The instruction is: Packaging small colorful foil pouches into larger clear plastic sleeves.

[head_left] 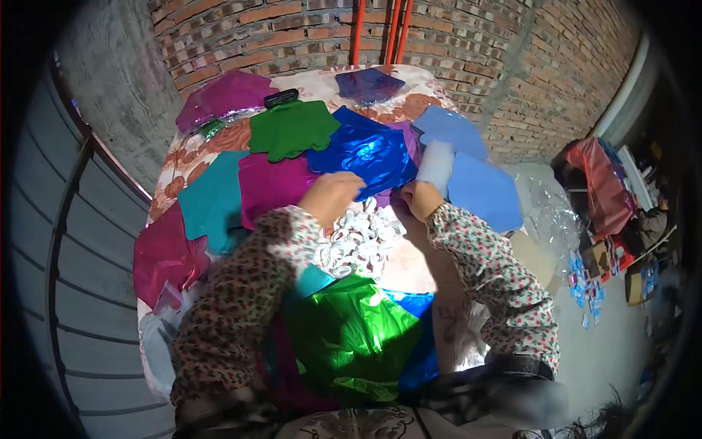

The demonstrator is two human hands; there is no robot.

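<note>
The big table (pixel 420 267) with its flowery cloth is crowded with flat shiny foil shapes in piles: pink (pixel 164 252), teal (pixel 212 201), purple (pixel 223 95), green (pixel 292 128) and light blue (pixel 486 190) ones, and more green foil (pixel 351 333) bunched up close to the person. Right in the middle lies the shiny dark blue foil shape (pixel 365 154), and this is the one both hands are at. It lies flat on top of other sheets, past the hands. I think its long way runs from the near left to the far right, with a pointy corner aiming up toward the brick wall (pixel 468 44), but it is wide all over, so that is hard to be sure of. The left hand (pixel 330 194) is curled over its near edge; I cannot tell if the fingers pinch it or just rest there. The right hand (pixel 420 197) is closed around a pale, blurry piece (pixel 436 164) just beside the blue shape. Here is what could go wrong, I think: foil is slippery, so a pull could drag the sheets under it along and mix up the piles, or crease the thin blue shape. An arm could also bump the little heap of white curly bits (pixel 358 241) between the sleeves and scatter them
</note>
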